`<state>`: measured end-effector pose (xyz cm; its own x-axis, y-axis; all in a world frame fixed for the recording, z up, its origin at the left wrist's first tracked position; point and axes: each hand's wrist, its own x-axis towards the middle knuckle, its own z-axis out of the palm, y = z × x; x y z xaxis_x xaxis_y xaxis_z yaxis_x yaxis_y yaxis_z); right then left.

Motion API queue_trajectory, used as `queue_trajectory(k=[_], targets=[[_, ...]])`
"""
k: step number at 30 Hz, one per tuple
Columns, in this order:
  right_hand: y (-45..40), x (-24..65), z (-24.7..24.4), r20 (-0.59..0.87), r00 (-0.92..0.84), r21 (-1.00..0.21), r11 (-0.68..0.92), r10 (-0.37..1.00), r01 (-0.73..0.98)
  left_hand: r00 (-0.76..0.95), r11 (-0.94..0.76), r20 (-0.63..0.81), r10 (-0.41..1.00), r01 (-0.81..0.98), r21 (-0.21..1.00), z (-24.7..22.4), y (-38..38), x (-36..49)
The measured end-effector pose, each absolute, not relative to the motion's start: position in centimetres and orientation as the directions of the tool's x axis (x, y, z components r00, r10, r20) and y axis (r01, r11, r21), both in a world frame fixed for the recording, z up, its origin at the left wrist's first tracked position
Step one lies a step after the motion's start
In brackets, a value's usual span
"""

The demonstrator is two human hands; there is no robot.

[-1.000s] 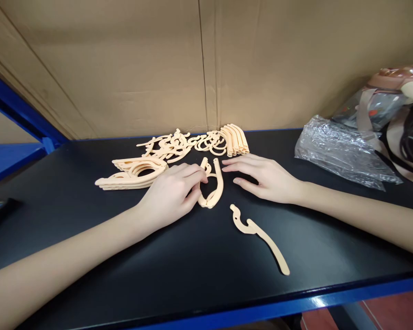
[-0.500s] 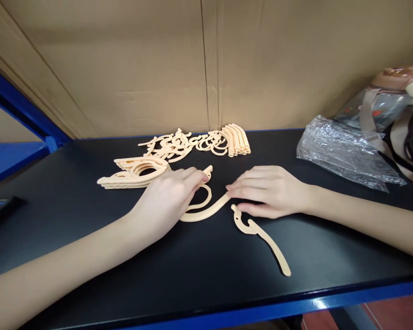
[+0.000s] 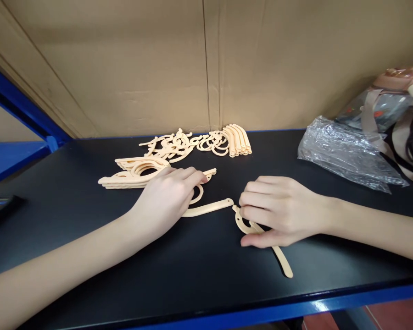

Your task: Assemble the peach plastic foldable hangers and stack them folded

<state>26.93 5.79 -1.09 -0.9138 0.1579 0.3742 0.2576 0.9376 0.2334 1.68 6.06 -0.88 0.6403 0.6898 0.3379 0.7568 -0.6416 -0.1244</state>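
Note:
My left hand (image 3: 168, 192) is closed on a beige plastic hanger piece (image 3: 209, 207), with its curved arm reaching right along the table. Part of a ring and a short end stick out past my fingers; the rest is hidden under the palm. My right hand (image 3: 278, 211) is spread over a second hanger piece (image 3: 283, 263), a hooked part with a long curved arm. Thumb and fingers stand apart on either side of it, and the hand covers its middle. Left of my left hand lies a stack of beige hangers (image 3: 124, 181).
At the back of the black table (image 3: 192, 275) are a pile of loose hooked pieces (image 3: 175, 146) and a row of curved arms (image 3: 239, 140). A clear plastic bag (image 3: 344, 153) and a strapped bottle (image 3: 382, 107) stand at the right. A dark device (image 3: 0, 206) lies far left.
My right hand has left the end of the left hand's hanger piece and moved down and right over the second piece. The left hand's piece has swung a little, its end now bare.

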Motion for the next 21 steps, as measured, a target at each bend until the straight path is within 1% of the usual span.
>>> queue_trajectory(k=[3, 5, 9, 11, 14, 18, 21], targets=[[6.5, 27.4, -0.8, 0.319, -0.929, 0.185, 0.949, 0.189, 0.257, 0.633, -0.669, 0.402, 0.662, 0.741, -0.064, -1.1, 5.6, 2.1], [7.0, 27.6, -0.9, 0.305, -0.925, 0.123, 0.954, 0.226, 0.274, 0.655, -0.718, 0.420, 0.628, 0.696, -0.011, -1.3, 5.3, 2.4], [7.8, 27.8, -1.1, 0.304, -0.895, -0.041, 0.943, 0.327, 0.331, 0.733, -0.792, 0.331, 0.594, 0.605, 0.081, -1.6, 5.0, 2.8], [8.0, 27.9, -1.1, 0.295, -0.879, -0.063, 0.925, 0.375, 0.374, 0.746, -0.798, 0.296, 0.597, 0.591, 0.120, -1.7, 5.0, 2.8], [8.3, 28.1, -0.9, 0.264, -0.864, -0.080, 0.903, 0.429, 0.423, 0.762, -0.819, 0.305, 0.572, 0.553, 0.153, -1.7, 5.0, 2.8], [8.3, 28.1, -0.8, 0.233, -0.845, -0.198, 0.874, 0.481, 0.443, 0.796, -0.852, 0.303, 0.524, 0.481, 0.208, -1.8, 5.0, 2.8], [8.1, 27.9, -1.3, 0.237, -0.817, -0.280, 0.842, 0.526, 0.461, 0.814, -0.866, 0.296, 0.499, 0.451, 0.217, -1.9, 5.2, 2.8]])
